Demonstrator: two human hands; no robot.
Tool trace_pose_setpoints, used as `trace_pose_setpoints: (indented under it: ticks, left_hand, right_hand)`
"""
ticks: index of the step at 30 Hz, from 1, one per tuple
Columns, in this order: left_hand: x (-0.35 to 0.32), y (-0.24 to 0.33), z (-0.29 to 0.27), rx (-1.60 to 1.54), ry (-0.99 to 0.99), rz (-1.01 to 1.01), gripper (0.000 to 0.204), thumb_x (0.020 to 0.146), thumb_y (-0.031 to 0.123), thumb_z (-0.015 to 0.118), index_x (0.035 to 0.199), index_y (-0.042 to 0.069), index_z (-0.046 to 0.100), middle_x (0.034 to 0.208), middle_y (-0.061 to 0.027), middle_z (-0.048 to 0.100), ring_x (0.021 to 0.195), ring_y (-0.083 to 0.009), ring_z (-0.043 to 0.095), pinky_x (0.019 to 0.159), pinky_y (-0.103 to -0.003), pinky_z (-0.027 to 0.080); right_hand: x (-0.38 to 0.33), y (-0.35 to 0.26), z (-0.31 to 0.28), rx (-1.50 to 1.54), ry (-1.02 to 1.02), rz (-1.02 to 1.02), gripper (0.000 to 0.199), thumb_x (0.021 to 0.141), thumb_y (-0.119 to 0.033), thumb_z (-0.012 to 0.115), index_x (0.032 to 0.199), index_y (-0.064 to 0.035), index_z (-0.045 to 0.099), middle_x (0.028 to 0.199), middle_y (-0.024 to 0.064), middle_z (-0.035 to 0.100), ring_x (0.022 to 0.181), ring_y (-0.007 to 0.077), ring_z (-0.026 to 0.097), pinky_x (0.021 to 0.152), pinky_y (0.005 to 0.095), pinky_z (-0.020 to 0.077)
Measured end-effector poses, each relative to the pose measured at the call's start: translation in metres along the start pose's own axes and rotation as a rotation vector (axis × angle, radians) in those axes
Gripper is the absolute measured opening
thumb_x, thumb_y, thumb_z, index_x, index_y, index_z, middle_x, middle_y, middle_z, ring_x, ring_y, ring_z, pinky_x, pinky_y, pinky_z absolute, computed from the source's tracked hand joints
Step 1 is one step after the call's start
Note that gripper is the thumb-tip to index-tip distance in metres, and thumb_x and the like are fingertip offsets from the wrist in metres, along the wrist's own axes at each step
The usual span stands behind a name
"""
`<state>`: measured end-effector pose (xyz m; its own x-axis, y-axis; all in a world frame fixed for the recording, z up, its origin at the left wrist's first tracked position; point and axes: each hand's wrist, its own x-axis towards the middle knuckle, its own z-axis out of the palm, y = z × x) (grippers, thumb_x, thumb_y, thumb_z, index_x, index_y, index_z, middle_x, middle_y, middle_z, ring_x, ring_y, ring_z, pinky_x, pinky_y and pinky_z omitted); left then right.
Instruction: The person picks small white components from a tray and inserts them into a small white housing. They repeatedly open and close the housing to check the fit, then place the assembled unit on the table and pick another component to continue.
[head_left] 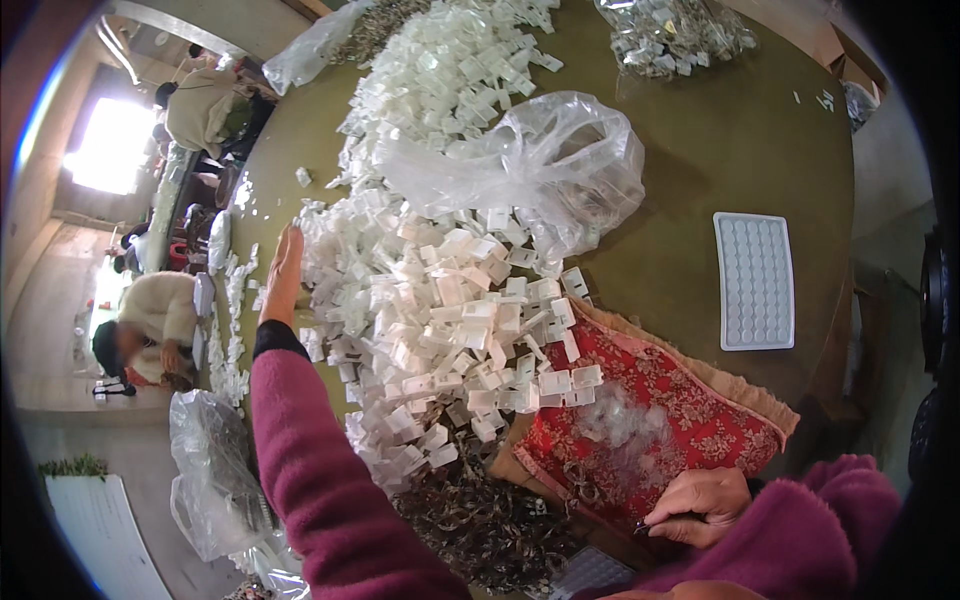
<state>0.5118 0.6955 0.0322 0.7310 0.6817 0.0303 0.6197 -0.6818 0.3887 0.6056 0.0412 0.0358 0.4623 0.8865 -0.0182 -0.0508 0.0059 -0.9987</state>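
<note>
A long heap of small white translucent plastic cases (470, 310) runs down the middle of the table. My left hand (284, 275) lies along the heap's left side, fingers stretched out straight and holding nothing. My right hand (705, 505) rests at the near edge of a red floral cloth (690, 410), its fingers closed in a pinch. A small dark bit shows at the fingertips, too small to name. Clear, wispy plastic scraps (622, 418) lie on the cloth. Between my arms is a tangled pile of small dark pieces (480, 510).
A crumpled clear plastic bag (570, 160) lies across the heap. A white tray with round hollows (754, 282) sits at the right. A filled clear bag (680, 38) stands far right; another bag (215, 480) is left of my sleeve. A person (155, 325) works at the left.
</note>
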Motion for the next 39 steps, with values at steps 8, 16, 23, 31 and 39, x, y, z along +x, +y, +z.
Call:
trace_pose_setpoints:
  ticks: [8, 16, 23, 31, 39]
  left_hand:
    - [-0.088, 0.167, -0.003, -0.148, -0.378, -0.083, 0.078, 0.096, 0.05, 0.07, 0.154, 0.003, 0.048, 0.158, -0.0128, 0.048, 0.148, -0.0256, 0.041, 0.12, -0.038, 0.034]
    - [-0.18, 0.206, -0.01, 0.041, -0.12, 0.262, 0.04, 0.089, 0.018, 0.075, 0.128, 0.014, 0.072, 0.142, -0.0144, 0.063, 0.129, -0.0351, 0.059, 0.108, -0.043, 0.047]
    - [-0.245, 0.249, -0.016, 0.236, 0.172, 0.361, 0.035, 0.089, 0.017, 0.076, 0.123, 0.015, 0.075, 0.147, -0.0163, 0.059, 0.139, -0.0369, 0.048, 0.115, -0.045, 0.04]
    - [-0.379, 0.281, -0.018, -0.754, 0.159, -0.032, 0.025, 0.096, 0.012, 0.07, 0.119, 0.002, 0.069, 0.098, -0.0082, 0.07, 0.079, -0.0155, 0.065, 0.065, -0.03, 0.052]
    - [-0.536, 0.292, 0.051, -1.715, 0.005, -0.364, 0.033, 0.106, 0.008, 0.058, 0.136, -0.003, 0.056, 0.112, -0.0135, 0.07, 0.08, -0.016, 0.065, 0.069, -0.03, 0.056]
  right_hand:
    - [0.003, 0.0, -0.004, -0.109, -0.008, -0.147, 0.017, 0.081, -0.001, 0.085, 0.095, -0.0017, 0.077, 0.085, 0.0122, 0.074, 0.074, 0.0247, 0.073, 0.065, 0.033, 0.0573]
    - [-0.002, 0.004, -0.002, -0.155, -0.05, -0.241, 0.012, 0.087, -0.003, 0.079, 0.097, -0.0023, 0.074, 0.089, 0.0108, 0.072, 0.081, 0.0262, 0.071, 0.071, 0.0346, 0.0555]
    - [-0.006, 0.012, 0.006, -0.211, -0.021, -0.318, 0.01, 0.089, -0.01, 0.078, 0.097, -0.0041, 0.074, 0.088, 0.0104, 0.071, 0.081, 0.0263, 0.07, 0.073, 0.0351, 0.0547]
    - [-0.011, 0.016, 0.014, -0.289, -0.025, -0.339, 0.011, 0.089, -0.01, 0.077, 0.098, -0.0048, 0.074, 0.087, 0.0098, 0.069, 0.08, 0.0234, 0.068, 0.073, 0.0337, 0.0532]
    - [-0.02, 0.01, 0.03, -0.186, -0.028, -0.218, 0.01, 0.094, -0.007, 0.075, 0.102, -0.0014, 0.073, 0.093, 0.0049, 0.071, 0.087, 0.0122, 0.068, 0.077, 0.028, 0.0538]
